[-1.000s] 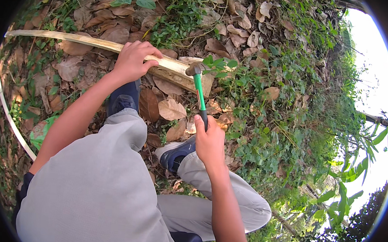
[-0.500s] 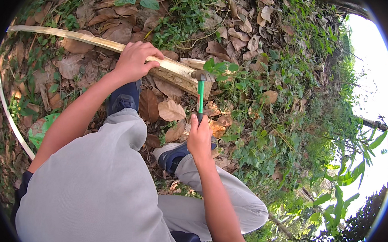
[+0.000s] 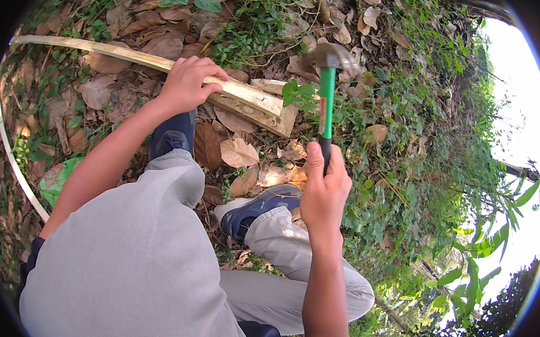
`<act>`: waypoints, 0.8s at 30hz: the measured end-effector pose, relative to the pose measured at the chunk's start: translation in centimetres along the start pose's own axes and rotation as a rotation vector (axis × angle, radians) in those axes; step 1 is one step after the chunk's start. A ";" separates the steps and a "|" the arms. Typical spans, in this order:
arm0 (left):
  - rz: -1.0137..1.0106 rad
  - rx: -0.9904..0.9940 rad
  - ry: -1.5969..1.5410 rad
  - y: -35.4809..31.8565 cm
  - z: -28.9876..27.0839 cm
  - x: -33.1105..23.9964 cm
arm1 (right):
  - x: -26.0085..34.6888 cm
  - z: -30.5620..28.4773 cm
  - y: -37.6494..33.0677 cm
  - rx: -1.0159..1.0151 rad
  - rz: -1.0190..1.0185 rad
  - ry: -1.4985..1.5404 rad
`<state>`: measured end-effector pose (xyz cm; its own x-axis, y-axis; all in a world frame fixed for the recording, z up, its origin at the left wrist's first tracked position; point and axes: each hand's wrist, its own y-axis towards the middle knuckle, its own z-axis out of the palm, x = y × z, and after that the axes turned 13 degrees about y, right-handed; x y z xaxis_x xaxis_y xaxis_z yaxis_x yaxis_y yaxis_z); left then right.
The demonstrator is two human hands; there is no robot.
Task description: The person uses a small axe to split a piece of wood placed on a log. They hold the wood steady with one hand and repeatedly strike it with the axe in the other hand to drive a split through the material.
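Observation:
My right hand [image 3: 326,187] is closed round the black grip of a claw hammer [image 3: 326,104] with a green shaft. Its metal head, slightly blurred, is raised to the right of the wood and apart from it. My left hand [image 3: 190,86] grips a long pale wooden strip [image 3: 126,53], thumb on the near side and fingers over the top. The strip's right end lies over a wooden block [image 3: 282,125] on the ground. Whether a nail stands in the strip cannot be made out.
Another pale piece of wood [image 3: 270,85] lies just behind the block. Dry leaves [image 3: 239,153] and green plants [image 3: 379,174] cover the ground. My shoes [image 3: 262,206] are close to the wood. A thin white curved strip [image 3: 14,158] runs along the far left.
The hammer has lifted off the strip's right end and moved up and to the right with my right hand. My left hand and the wood have stayed in place.

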<state>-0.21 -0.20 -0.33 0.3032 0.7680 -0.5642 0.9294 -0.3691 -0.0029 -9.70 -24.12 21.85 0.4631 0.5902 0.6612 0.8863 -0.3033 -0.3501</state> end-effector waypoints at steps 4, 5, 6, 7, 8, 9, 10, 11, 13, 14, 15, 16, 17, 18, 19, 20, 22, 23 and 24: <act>0.002 -0.013 0.007 -0.1 -0.1 0.1 | -2.1 1.4 0.5 -0.123 -0.200 0.296; 0.005 -0.008 0.006 -0.1 -0.1 0.0 | -3.6 2.4 0.3 -0.144 -0.242 0.356; 0.004 -0.003 0.007 0.0 -0.1 -0.1 | -5.6 3.4 -0.1 -0.121 -0.267 0.252; 0.002 0.001 0.008 0.1 0.0 -0.2 | -7.3 4.3 -0.5 -0.014 -0.117 0.086; 0.003 -0.010 0.009 0.1 0.0 -0.2 | -8.3 5.1 -0.8 0.098 0.028 -0.078; 0.007 -0.020 0.009 0.0 0.1 -0.1 | -8.5 5.8 -1.2 0.169 0.142 -0.207; 0.012 -0.029 0.009 0.0 0.1 0.0 | -8.5 6.3 -1.7 0.143 0.125 -0.151; 0.011 -0.026 0.002 0.1 0.1 0.1 | -8.5 6.6 -1.9 0.117 0.109 -0.094; 0.003 -0.012 -0.012 -0.2 0.2 0.2 | -6.9 6.3 -1.8 0.162 0.202 -0.087; -0.009 -0.002 0.002 -0.4 0.1 0.4 | -5.9 6.0 -1.8 0.183 0.250 -0.084; -0.017 0.005 0.010 -0.4 0.0 0.5 | -5.1 5.5 -1.8 0.226 0.273 -0.105; -0.015 0.011 0.014 -0.1 0.0 0.2 | -4.5 4.6 -1.7 0.260 0.299 -0.127; -0.002 0.007 0.004 0.1 0.1 -0.1 | -3.8 3.7 -1.7 0.295 0.325 -0.148; 0.001 0.003 0.003 0.2 0.2 -0.2 | -2.9 2.8 -1.6 0.346 0.363 -0.146; 0.003 -0.001 0.003 0.1 0.1 -0.1 | -1.6 2.1 -1.5 0.354 0.366 -0.171; 0.008 -0.006 -0.001 0.2 0.2 -0.1 | -0.3 1.6 -1.4 0.362 0.369 -0.197; 0.006 -0.018 -0.001 -0.1 0.3 0.1 | 1.6 0.9 -1.1 0.345 0.341 -0.214; -0.001 -0.020 0.007 -0.3 0.2 0.4 | 2.3 0.7 -0.8 0.299 0.282 -0.165; 0.003 -0.022 0.007 -0.2 0.2 0.4 | 3.2 0.4 -0.8 0.240 0.229 -0.118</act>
<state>-0.35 0.04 -0.74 0.3077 0.7701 -0.5588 0.9328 -0.3600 0.0174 -8.93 -21.67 23.95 0.6336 0.6138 0.4710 0.7263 -0.2619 -0.6356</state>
